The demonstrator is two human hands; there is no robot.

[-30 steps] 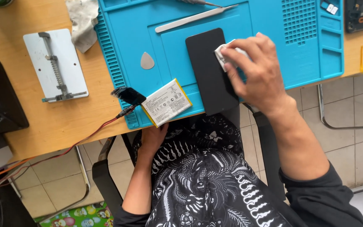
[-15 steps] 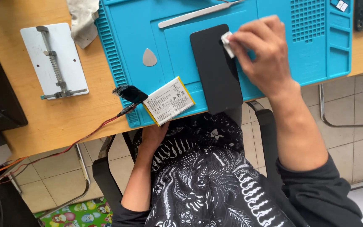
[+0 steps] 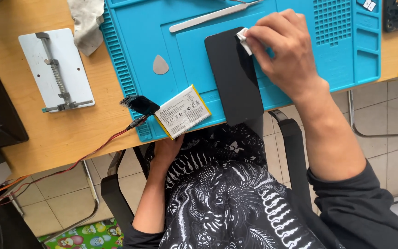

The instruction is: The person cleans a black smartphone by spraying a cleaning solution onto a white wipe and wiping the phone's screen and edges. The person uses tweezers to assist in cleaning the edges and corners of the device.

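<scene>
While right hand point(image 3: 284, 50) pinches one white wipe point(image 3: 243, 38) on one black phone point(image 3: 234, 76) | left hand point(image 3: 166, 150) near-left, grip unclear | one battery point(image 3: 182, 111) | one pick point(image 3: 160, 65) | one mat point(image 3: 139, 37)

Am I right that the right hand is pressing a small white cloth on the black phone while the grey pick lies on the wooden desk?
Not quite. The head view shows the grey pick lying on the blue mat, not the wooden desk. The rest holds: the right hand presses a small white cloth on the black phone.

grey pick point(image 3: 160, 65) – blue mat point(image 3: 134, 55) | metal holder point(image 3: 57, 70) – wooden desk point(image 3: 70, 131) | white battery point(image 3: 182, 111)
</scene>
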